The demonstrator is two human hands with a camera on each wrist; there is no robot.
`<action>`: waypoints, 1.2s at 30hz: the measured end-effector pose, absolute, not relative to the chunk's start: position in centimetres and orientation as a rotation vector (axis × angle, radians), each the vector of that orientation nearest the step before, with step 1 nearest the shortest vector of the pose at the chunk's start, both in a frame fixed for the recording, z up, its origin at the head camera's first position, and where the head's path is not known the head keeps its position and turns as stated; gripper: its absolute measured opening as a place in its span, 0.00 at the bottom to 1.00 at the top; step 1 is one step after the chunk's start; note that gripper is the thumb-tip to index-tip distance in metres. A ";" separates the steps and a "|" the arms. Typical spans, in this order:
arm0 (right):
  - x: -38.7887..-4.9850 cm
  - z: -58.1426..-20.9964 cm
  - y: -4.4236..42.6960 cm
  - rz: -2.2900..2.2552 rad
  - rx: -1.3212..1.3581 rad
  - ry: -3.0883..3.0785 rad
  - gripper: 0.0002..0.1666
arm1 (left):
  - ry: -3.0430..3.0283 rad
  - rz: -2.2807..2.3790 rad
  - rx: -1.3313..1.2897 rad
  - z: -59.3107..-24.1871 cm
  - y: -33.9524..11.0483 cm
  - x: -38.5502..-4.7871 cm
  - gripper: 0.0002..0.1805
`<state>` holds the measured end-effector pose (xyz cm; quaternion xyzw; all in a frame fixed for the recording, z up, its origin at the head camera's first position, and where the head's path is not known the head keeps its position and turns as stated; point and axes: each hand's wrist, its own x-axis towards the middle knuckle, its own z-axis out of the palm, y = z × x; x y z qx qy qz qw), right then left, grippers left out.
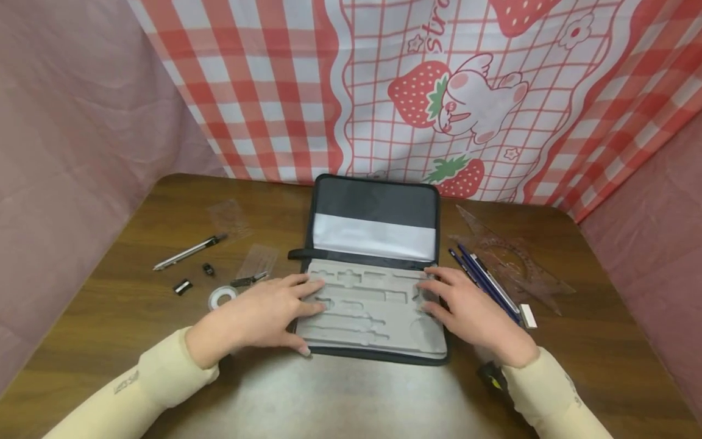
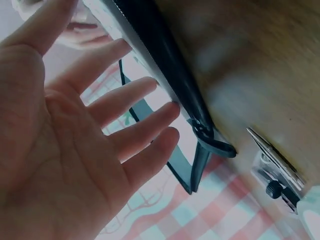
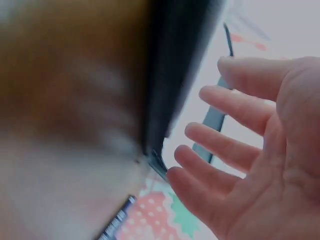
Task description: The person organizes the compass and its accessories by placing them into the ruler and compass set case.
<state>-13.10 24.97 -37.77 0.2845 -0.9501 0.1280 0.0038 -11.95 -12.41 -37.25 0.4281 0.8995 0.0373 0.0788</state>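
Checked cloth [image 1: 285, 79] hangs behind your wood-grain desk [image 1: 620, 347], with pink drapes at either side. On the desk, before you, a black zip case [image 1: 378, 198] lies open, its lined half on the far side; the grey moulded tray [image 1: 400, 323] sits in the near half, its visible recesses vacant.

Key relation: the tray lies between your two hands, its long axis running roughly left to right. Your left hand [image 1: 269, 311] is at its left edge, your right hand [image 1: 474, 308] at its right edge; neither is clearly nearer. From the left grip the tray lies to the right; from the right grip, to the left.

Grip state, both sides: fingers apart and relaxed, clamped on nothing. Fingertips reach over the tray's edges; whether each one touches, you cannot tell from these views.

Around the case: at left, a metal compass [image 1: 186, 253] and a white ring [image 1: 212, 299], the ring just beside your left forearm. At right, blue pencils [image 1: 496, 297] and a white eraser [image 1: 528, 316], beyond your right hand.
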 end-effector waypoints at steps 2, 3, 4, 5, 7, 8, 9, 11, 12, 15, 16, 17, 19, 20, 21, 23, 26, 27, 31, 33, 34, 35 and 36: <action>-13.4 -37.0 25.8 0.405 0.794 -2.993 0.16 | 2.685 0.104 1.297 -37.2 -12.3 -11.8 0.42; -13.6 -36.6 26.2 0.399 0.730 -2.999 0.13 | 2.690 0.096 1.311 -37.2 -12.3 -11.8 0.42; -13.7 -36.3 26.8 0.402 0.662 -3.011 0.11 | 2.695 0.088 1.322 -37.3 -12.2 -11.8 0.41; -13.9 -36.0 27.4 0.397 0.596 -3.028 0.08 | 2.700 0.083 1.330 -37.3 -12.2 -11.7 0.41; -14.3 -35.5 28.6 0.379 0.467 -3.087 0.05 | 2.705 0.077 1.341 -37.3 -12.1 -11.7 0.40; -14.5 -35.3 29.1 0.363 0.417 -3.129 0.06 | 2.706 0.077 1.342 -37.3 -12.1 -11.7 0.40; -14.8 -35.3 29.7 0.346 0.383 -3.173 0.07 | 2.707 0.078 1.343 -37.3 -12.1 -11.7 0.40; -15.1 -35.2 30.6 0.317 0.342 -3.264 0.09 | 2.707 0.083 1.348 -37.4 -12.1 -11.7 0.40; -15.3 -35.2 30.9 0.303 0.334 -3.303 0.11 | 2.707 0.088 1.351 -37.3 -12.0 -11.7 0.40; -15.5 -35.3 31.7 0.273 0.332 -3.368 0.13 | 2.702 0.110 1.355 -37.3 -12.0 -11.7 0.40; -15.5 -35.3 31.9 0.263 0.333 -3.373 0.13 | 2.699 0.119 1.349 -37.3 -11.9 -11.7 0.40; -15.6 -35.4 32.0 0.256 0.332 -3.375 0.13 | 2.694 0.126 1.343 -37.3 -11.9 -11.7 0.40; -15.6 -35.6 32.1 0.233 0.326 -3.369 0.11 | 2.684 0.147 1.327 -37.3 -11.9 -11.7 0.40; -15.6 -35.7 32.2 0.223 0.320 -3.362 0.11 | 2.676 0.161 1.320 -37.3 -11.9 -11.7 0.40; -15.6 -35.7 32.2 0.215 0.312 -3.356 0.11 | 2.666 0.176 1.309 -37.3 -11.9 -11.8 0.40; -15.6 -35.8 32.3 0.205 0.284 -3.342 0.10 | 2.639 0.209 1.284 -37.2 -12.0 -12.1 0.39; -15.5 -35.9 32.4 0.203 0.256 -3.335 0.09 | 2.609 0.257 1.241 -36.9 -11.9 -12.6 0.36; -15.5 -35.9 32.4 0.208 0.252 -3.338 0.09 | 2.604 0.264 1.229 -36.8 -11.9 -12.9 0.36; -15.4 -36.1 32.5 0.223 0.262 -3.355 0.08 | 2.605 0.267 1.222 -36.3 -11.5 -13.7 0.32; -15.4 -36.1 32.6 0.222 0.270 -3.359 0.08 | 2.608 0.258 1.223 -36.1 -11.3 -14.0 0.31; -15.5 -36.2 32.6 0.220 0.275 -3.365 0.07 | 2.610 0.256 1.222 -36.1 -11.2 -14.1 0.30; -15.5 -36.2 32.6 0.222 0.281 -3.371 0.07 | 2.610 0.254 1.215 -35.9 -11.1 -14.3 0.30; -15.5 -36.2 32.6 0.219 0.289 -3.375 0.07 | 2.609 0.249 1.209 -35.9 -11.0 -14.4 0.30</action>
